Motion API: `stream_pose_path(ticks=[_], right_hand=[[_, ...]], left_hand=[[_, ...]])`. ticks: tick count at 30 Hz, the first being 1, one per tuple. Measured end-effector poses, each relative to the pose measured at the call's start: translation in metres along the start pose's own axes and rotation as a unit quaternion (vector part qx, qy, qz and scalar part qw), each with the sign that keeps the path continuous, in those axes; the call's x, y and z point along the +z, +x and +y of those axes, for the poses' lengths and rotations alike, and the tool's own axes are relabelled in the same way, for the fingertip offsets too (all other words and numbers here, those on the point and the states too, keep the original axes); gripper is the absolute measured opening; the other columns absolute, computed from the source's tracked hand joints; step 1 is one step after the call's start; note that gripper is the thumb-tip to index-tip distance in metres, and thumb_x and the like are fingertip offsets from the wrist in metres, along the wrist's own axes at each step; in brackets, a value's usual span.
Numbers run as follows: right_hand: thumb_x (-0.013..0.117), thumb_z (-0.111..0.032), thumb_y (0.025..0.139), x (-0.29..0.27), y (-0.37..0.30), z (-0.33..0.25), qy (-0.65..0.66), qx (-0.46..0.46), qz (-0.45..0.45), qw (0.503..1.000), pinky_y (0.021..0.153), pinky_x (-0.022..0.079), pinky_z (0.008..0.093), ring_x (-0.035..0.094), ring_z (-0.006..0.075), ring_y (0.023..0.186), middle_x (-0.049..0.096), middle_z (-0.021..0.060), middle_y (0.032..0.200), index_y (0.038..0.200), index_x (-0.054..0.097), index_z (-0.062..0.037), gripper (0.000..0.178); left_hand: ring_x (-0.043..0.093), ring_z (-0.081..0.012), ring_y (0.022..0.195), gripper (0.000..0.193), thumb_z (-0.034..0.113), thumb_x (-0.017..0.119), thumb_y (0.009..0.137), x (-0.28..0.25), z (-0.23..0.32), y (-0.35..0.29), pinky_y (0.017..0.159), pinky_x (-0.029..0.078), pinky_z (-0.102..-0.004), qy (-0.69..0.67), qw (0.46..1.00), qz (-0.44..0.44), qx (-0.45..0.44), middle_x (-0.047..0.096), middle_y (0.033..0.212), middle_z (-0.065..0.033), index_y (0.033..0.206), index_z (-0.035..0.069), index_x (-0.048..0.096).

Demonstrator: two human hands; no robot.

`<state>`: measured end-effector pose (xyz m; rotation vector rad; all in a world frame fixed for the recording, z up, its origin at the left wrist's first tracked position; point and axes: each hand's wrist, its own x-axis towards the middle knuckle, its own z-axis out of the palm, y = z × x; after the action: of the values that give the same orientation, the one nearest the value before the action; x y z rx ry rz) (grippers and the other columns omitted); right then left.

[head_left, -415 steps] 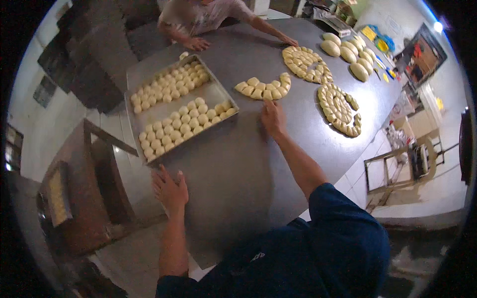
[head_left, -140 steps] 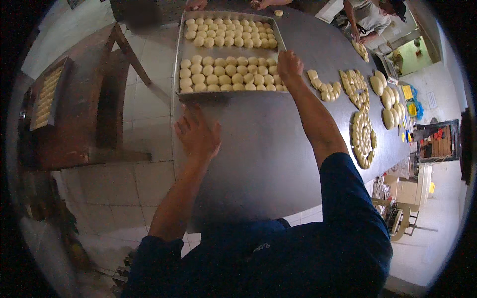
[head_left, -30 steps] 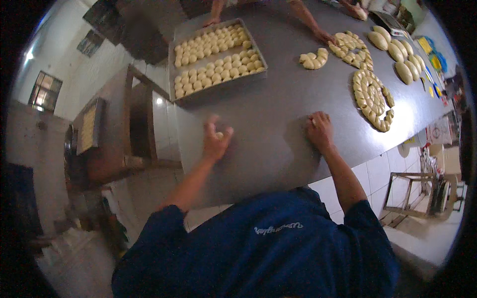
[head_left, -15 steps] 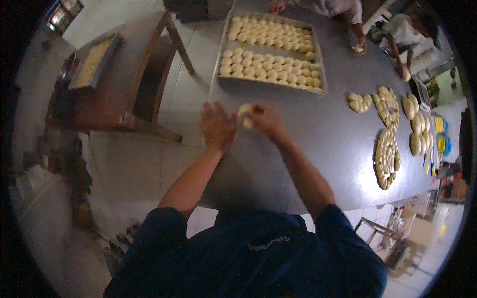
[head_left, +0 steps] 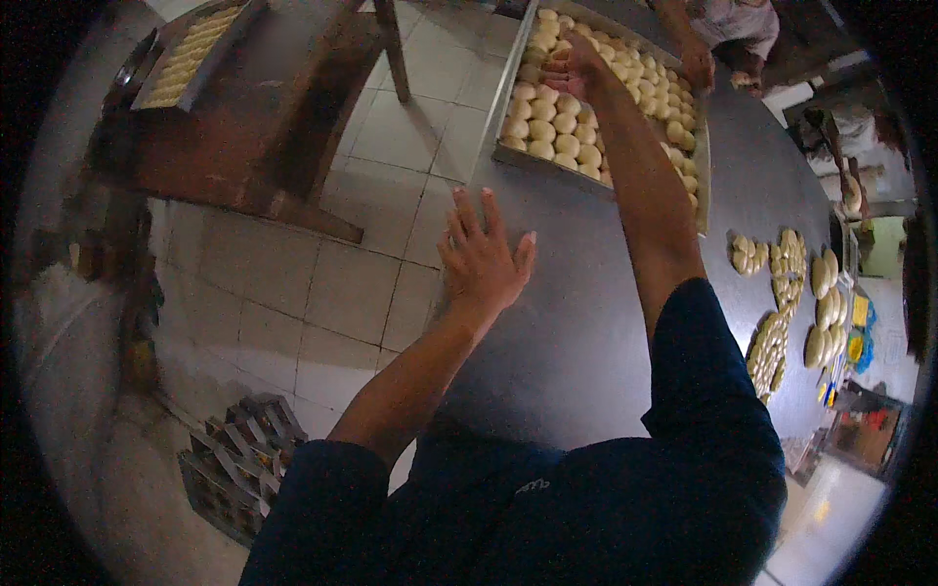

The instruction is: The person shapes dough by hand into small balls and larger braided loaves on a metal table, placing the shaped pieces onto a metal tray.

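Right hand point(head_left: 576, 70): reached over the left part of the tray, fingers above or against the dough; whether they pinched a ball could not be told.
Left hand point(head_left: 486, 262): fingers spread, thumb apart, by the left edge of the metal tabletop point(head_left: 562, 322); contact was unclear.
Dough balls point(head_left: 564, 145): sat in close rows inside the rectangular metal tray point(head_left: 547, 173).
Touch: light fingertips and straight vertical movement would likely have spared neighbouring balls from dents.
Right forearm point(head_left: 640, 171): crossed above the rows; keeping it raised seemed wise.
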<state>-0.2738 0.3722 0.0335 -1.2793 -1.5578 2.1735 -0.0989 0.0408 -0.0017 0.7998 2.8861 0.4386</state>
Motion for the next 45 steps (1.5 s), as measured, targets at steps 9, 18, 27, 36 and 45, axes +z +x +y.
stream_pose_path(ticks=[9,18,27,36,45], right_hand=[[0.074,-0.034,0.091,-0.324,-0.236,0.143,-0.373,-0.358,0.518,0.681,0.091,0.052,0.0469,0.065,0.0351,0.11,0.066,0.0153,0.124,0.13,0.064,-0.0107,0.046],[0.069,-0.028,0.091,-0.433,-0.216,0.171,-0.52,-0.232,0.501,0.651,0.091,0.053,0.0493,0.059,0.0365,0.119,0.059,0.0142,0.131,0.14,0.056,-0.012,0.053],[0.064,-0.018,0.088,-0.387,-0.303,0.182,-0.358,-0.375,0.37,0.771,0.074,0.053,0.0473,0.065,0.0404,0.093,0.061,0.0172,0.106,0.102,0.059,-0.0075,0.018],[0.064,-0.045,0.098,-0.181,-0.443,0.236,-0.202,-0.273,0.141,0.93,0.077,0.055,0.0417,0.071,0.0298,0.085,0.073,0.018,0.092,0.11,0.07,-0.0108,0.037],[0.065,-0.037,0.096,-0.324,-0.5,0.275,-0.354,-0.304,0.485,0.74,0.077,0.053,0.0482,0.064,0.0376,0.092,0.064,0.0164,0.096,0.1,0.069,-0.0098,0.028]], left_hand=[[0.027,-0.045,0.152,0.087,0.062,0.049,0.101,0.018,0.016,0.006,0.118,0.029,-0.0635,0.033,0.998,0.039,0.031,0.023,0.166,-0.0285,0.164,0.009,0.022],[0.031,-0.0479,0.149,0.081,0.056,0.046,0.104,0.013,0.004,-0.004,0.119,0.029,-0.0581,0.124,0.99,0.03,0.054,0.024,0.163,-0.033,0.161,0.002,0.025],[0.031,-0.0499,0.148,0.081,0.058,0.045,0.104,-0.013,0.02,-0.017,0.118,0.032,-0.0566,0.076,0.996,0.025,0.024,0.024,0.163,-0.033,0.159,0.0,0.029],[0.062,-0.0344,0.11,0.058,0.046,0.054,0.105,0.013,0.055,-0.075,0.092,0.05,-0.0489,-0.33,0.894,-0.124,0.278,0.062,0.125,-0.0252,0.131,-0.006,0.059],[0.065,-0.0355,0.09,0.042,0.038,0.063,0.098,-0.013,-0.057,-0.089,0.08,0.046,-0.053,-0.125,0.924,-0.11,0.344,0.067,0.095,-0.0236,0.094,-0.004,0.063]])
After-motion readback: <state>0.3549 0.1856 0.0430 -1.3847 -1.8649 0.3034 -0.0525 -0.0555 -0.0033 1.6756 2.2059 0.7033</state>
